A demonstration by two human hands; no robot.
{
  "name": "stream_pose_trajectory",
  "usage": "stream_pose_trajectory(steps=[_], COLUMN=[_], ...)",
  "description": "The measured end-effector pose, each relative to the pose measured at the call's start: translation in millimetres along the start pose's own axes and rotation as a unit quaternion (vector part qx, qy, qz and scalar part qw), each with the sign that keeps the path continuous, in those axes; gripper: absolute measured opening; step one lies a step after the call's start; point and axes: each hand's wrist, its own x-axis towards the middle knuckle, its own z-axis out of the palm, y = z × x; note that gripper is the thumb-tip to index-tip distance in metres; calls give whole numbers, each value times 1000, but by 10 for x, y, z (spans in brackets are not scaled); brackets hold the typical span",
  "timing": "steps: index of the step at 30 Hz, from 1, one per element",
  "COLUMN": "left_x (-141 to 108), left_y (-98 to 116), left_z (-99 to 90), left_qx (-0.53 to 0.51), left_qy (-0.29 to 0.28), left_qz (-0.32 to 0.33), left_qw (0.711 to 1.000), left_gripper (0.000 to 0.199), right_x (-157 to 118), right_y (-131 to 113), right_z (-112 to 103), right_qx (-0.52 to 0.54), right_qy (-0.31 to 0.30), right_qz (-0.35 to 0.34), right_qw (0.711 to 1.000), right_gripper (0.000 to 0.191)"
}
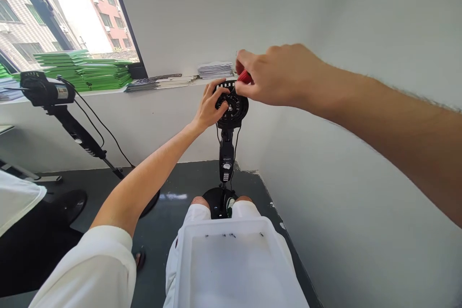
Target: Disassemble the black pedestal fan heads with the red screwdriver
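Note:
A black round fan head stands on a black pole in front of me. My left hand grips its left side, with the fingers over the rim and the thumb near the centre. Above the head's upper right edge, my right hand is closed around a red handle; the tool's tip is hard to make out. On my lap lies a white tray with several small screws along its far side.
Papers and green stacks line the window ledge. A second black fan with cables stands at the left. Part of another person in white shows at the left edge. A wall rises on the right.

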Motion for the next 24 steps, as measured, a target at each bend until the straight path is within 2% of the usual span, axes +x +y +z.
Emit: stream_pose_trajectory(steps=[2, 7, 9, 11, 14, 20, 24], left_x=[3, 9, 10, 13, 25, 41, 32], left_y=[0, 43, 56, 57, 48, 37, 45], left_z=[-3, -20, -27, -33, -35, -28, -20], left_qx=[2, -7, -27, -62, -95, -71, -56], left_qy=[-4, -4, 8, 28, 48, 24, 29], left_qz=[-6, -22, -26, -39, -67, -73, -74], left_qw=[1000, 1000, 999, 997, 992, 995, 995], left_gripper=[23, 31, 32, 35, 42, 51, 51], right_x=[1, 8, 17, 23, 26, 53, 51], right_y=[1, 0, 2, 5, 23, 89, 82], right_z=[14, -1, -12, -22, -30, -4, 2], right_qx=[1, -28, -7, -8, -47, -26, -52], right_qy=[-4, 19, -3, -19, -6, -27, 3], right_qz=[-11, 30, 19, 13, 44, 26, 53], right_qw=[1000, 999, 1000, 1000, 998, 999, 997], right_gripper=[40, 50, 42, 45, 52, 45, 50])
